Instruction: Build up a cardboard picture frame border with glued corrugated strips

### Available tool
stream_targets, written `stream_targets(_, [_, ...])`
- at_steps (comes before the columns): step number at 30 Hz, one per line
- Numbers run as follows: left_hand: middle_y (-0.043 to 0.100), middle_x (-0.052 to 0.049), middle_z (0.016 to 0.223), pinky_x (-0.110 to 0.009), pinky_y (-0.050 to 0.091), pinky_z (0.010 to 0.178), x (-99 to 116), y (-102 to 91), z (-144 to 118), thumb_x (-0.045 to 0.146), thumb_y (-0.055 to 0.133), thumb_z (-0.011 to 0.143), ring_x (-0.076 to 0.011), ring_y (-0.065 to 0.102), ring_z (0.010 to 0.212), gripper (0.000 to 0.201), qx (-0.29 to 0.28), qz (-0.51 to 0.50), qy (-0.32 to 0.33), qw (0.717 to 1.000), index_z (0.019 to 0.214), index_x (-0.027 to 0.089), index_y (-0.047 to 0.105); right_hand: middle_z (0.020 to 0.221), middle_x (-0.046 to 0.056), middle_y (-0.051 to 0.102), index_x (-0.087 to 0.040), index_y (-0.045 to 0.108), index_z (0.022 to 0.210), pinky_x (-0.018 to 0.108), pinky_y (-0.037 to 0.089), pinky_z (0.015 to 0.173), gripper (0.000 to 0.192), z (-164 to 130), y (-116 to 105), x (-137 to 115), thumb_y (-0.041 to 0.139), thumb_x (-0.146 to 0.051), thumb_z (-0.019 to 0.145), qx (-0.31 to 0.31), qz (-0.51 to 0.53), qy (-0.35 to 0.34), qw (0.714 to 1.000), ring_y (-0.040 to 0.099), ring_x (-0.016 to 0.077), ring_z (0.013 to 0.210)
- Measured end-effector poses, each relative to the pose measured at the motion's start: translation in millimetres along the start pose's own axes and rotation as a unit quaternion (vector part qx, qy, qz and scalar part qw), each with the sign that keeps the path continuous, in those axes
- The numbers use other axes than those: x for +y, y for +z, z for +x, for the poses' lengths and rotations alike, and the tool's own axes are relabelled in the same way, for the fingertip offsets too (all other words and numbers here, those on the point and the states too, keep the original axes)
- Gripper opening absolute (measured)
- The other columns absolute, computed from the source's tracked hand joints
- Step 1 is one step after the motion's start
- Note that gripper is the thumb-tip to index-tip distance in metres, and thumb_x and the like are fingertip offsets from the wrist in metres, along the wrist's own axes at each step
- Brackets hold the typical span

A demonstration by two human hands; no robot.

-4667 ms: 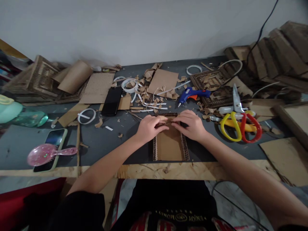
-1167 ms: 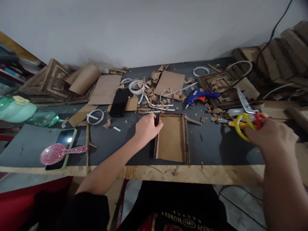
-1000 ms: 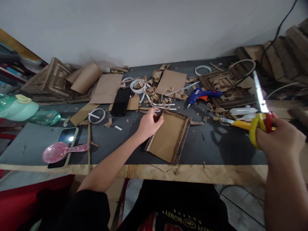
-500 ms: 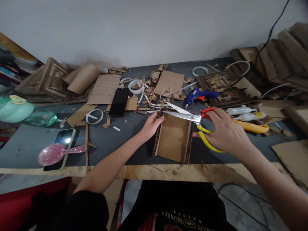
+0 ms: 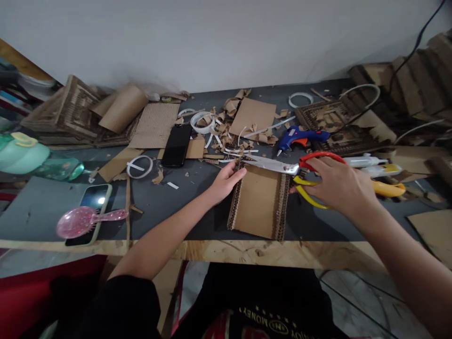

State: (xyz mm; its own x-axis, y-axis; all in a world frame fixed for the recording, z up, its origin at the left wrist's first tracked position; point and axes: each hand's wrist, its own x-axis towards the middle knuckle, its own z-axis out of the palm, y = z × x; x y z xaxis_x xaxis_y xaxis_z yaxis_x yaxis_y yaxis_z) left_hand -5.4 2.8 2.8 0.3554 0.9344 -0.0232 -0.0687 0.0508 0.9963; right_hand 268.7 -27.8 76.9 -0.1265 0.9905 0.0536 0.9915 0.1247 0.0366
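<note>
Dark grey and littered with cardboard scraps, the surface (image 5: 169,207) runs under a plain white wall, with a raw wood strip along its near edge. Our left hand (image 5: 226,181) rests on the far left corner of the cardboard frame (image 5: 260,200), its fingers (image 5: 237,172) pressed against the corrugated border there, loosely curled rather than clenched. Our right hand (image 5: 339,186) grasps the scissors (image 5: 300,170) through the red and yellow loops, just right of the frame's far right corner.

From the right fingers the blades point leftward, lying along the frame's far edge, with the tips nearly reaching the left fingers. The blades look almost closed, though we cannot tell whether anything sits between them. The frame's long axis runs away from us, so the scissors cross it at right angles. The right hand is the nearer one to the cutting line; the left hand sits at its far end.

Beyond the fingers lie a blue glue gun (image 5: 300,136), a black phone (image 5: 177,144) and a roll of white tape (image 5: 200,121). Well to the left of the left hand, a pink hairbrush (image 5: 84,220) rests across a second phone (image 5: 90,207).
</note>
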Motion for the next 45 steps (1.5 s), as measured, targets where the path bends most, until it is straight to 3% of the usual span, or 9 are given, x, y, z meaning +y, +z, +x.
stream_targets(4, [0.074, -0.010, 0.110, -0.041, 0.058, 0.087, -2, -0.1, 1, 0.059, 0.065, 0.088, -0.0278, 0.071, 0.101, 0.055, 0.013, -0.001, -0.009, 1.000, 0.125, 0.019, 0.060, 0.120, 0.012, 0.071, -0.022, 0.064, 0.122, 0.035, 0.045, 0.060, 0.053, -5, -6, -5, 0.049, -0.062, 0.091, 0.019, -0.043, -0.012, 0.999, 0.070, 0.0334, 0.099])
stream_targets(8, [0.074, -0.010, 0.111, -0.041, 0.059, 0.088, -3, -0.4, 1, 0.058, 0.064, 0.089, -0.0268, 0.072, 0.101, 0.054, 0.009, 0.003, -0.011, 1.000, 0.126, 0.019, 0.059, 0.122, 0.009, 0.072, -0.028, 0.062, 0.126, 0.040, 0.046, 0.062, 0.054, -2, -10, -4, 0.050, -0.066, 0.089, -0.030, -0.059, 0.009, 0.998, 0.071, 0.0357, 0.092])
stream_targets(13, [0.074, -0.010, 0.110, -0.042, 0.059, 0.087, 0, -0.3, 0, 0.052, 0.064, 0.091, -0.0270, 0.072, 0.100, 0.049, 0.014, -0.019, -0.016, 1.000, 0.127, 0.019, 0.060, 0.107, 0.010, 0.076, -0.025, 0.062, 0.124, 0.037, 0.044, 0.062, 0.054, 2, -7, -3, 0.059, -0.062, 0.085, -0.063, -0.077, 0.001, 0.995, 0.072, 0.0343, 0.085])
stream_targets(23, [0.073, -0.012, 0.113, -0.044, 0.059, 0.088, 1, -1.5, 1, 0.065, 0.058, 0.091, -0.0301, 0.070, 0.110, 0.059, 0.003, 0.033, 0.000, 0.999, 0.129, 0.020, 0.056, 0.101, 0.013, 0.074, -0.025, 0.066, 0.121, 0.035, 0.039, 0.057, 0.053, 9, -1, -4, 0.053, -0.062, 0.085, -0.053, -0.078, 0.001, 0.996, 0.069, 0.0316, 0.077])
stream_targets(29, [0.072, -0.011, 0.116, -0.045, 0.057, 0.092, 1, -0.9, 2, 0.062, 0.072, 0.082, -0.0309, 0.070, 0.109, 0.063, 0.005, -0.052, -0.021, 0.998, 0.127, 0.019, 0.058, 0.093, 0.015, 0.073, -0.023, 0.069, 0.111, 0.037, 0.041, 0.059, 0.045, 11, 2, 0, 0.061, -0.055, 0.081, -0.041, -0.052, -0.002, 0.998, 0.068, 0.0326, 0.073])
stream_targets(35, [0.073, -0.010, 0.114, -0.044, 0.055, 0.094, -2, -1.3, 1, 0.061, 0.073, 0.082, -0.0313, 0.069, 0.110, 0.062, 0.011, -0.065, -0.026, 0.997, 0.125, 0.018, 0.059, 0.092, 0.016, 0.074, -0.020, 0.069, 0.104, 0.039, 0.045, 0.060, 0.032, 7, 6, -1, 0.052, -0.041, 0.087, -0.030, -0.075, -0.007, 0.997, 0.069, 0.0353, 0.075])
stream_targets(40, [0.074, -0.010, 0.112, -0.044, 0.056, 0.091, -1, -1.8, 1, 0.060, 0.072, 0.083, -0.0309, 0.070, 0.107, 0.060, 0.003, -0.054, -0.029, 0.998, 0.125, 0.019, 0.057, 0.081, 0.017, 0.073, -0.019, 0.070, 0.096, 0.042, 0.044, 0.059, 0.029, 7, 11, 1, 0.050, -0.039, 0.087, -0.026, -0.046, 0.001, 0.999, 0.065, 0.0348, 0.066])
stream_targets(45, [0.074, -0.009, 0.107, -0.043, 0.057, 0.089, 0, -1.7, 2, 0.060, 0.072, 0.083, -0.0285, 0.072, 0.098, 0.059, 0.008, -0.043, -0.026, 0.999, 0.122, 0.018, 0.056, 0.078, 0.014, 0.068, -0.021, 0.069, 0.095, 0.038, 0.039, 0.064, 0.029, 13, 12, 4, 0.060, -0.044, 0.080, -0.035, 0.027, 0.009, 0.999, 0.062, 0.0281, 0.067])
